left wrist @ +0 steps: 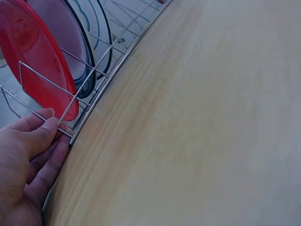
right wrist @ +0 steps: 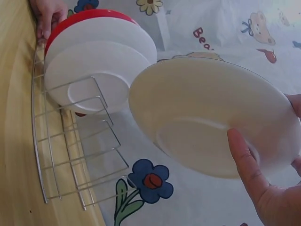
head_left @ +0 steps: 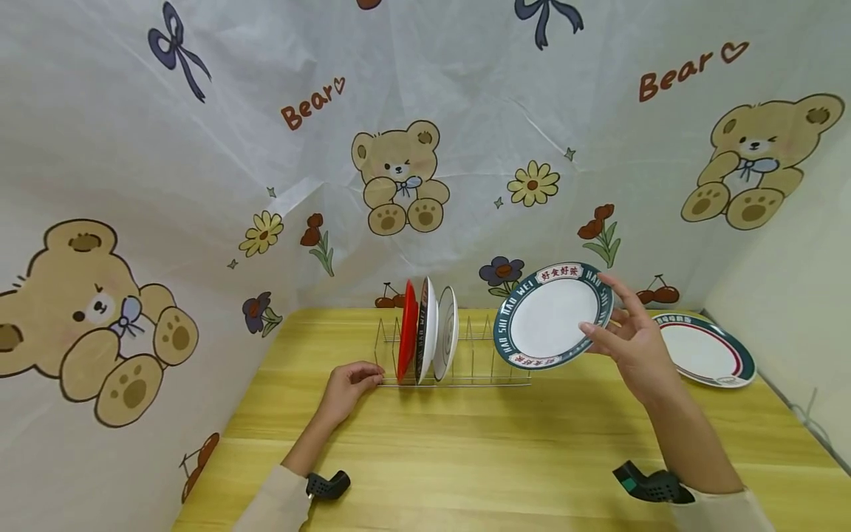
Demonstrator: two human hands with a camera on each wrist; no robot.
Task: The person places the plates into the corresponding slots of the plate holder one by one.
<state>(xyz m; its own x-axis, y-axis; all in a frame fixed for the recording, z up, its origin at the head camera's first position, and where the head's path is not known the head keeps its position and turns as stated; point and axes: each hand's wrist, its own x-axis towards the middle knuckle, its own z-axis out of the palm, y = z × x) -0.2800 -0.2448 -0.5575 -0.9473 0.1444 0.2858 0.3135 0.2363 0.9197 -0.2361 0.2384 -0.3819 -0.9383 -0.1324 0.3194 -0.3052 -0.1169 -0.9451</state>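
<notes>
At the left end of a wire dish rack (head_left: 475, 384), my left hand (head_left: 349, 388) pinches the end wire between thumb and fingers, close to a red plate (head_left: 405, 332). Behind that in the row stand a dark-rimmed plate (head_left: 428, 332) and a white plate with thin rings (head_left: 448, 332), all upright in the slots. My right hand (head_left: 634, 343) grips the right edge of a white plate with a lettered dark-green rim (head_left: 555, 318). This plate is tilted and held up at the rack's right end, apart from the standing plates. Its pale underside shows in the right wrist view.
On the table's right side lies another plate with a green rim and red inner line (head_left: 705, 351). The wooden table (head_left: 452, 458) stretches in front of the rack. A bear-printed cloth (head_left: 465, 96) hangs behind, and a thin cable (head_left: 807, 410) runs by the right edge.
</notes>
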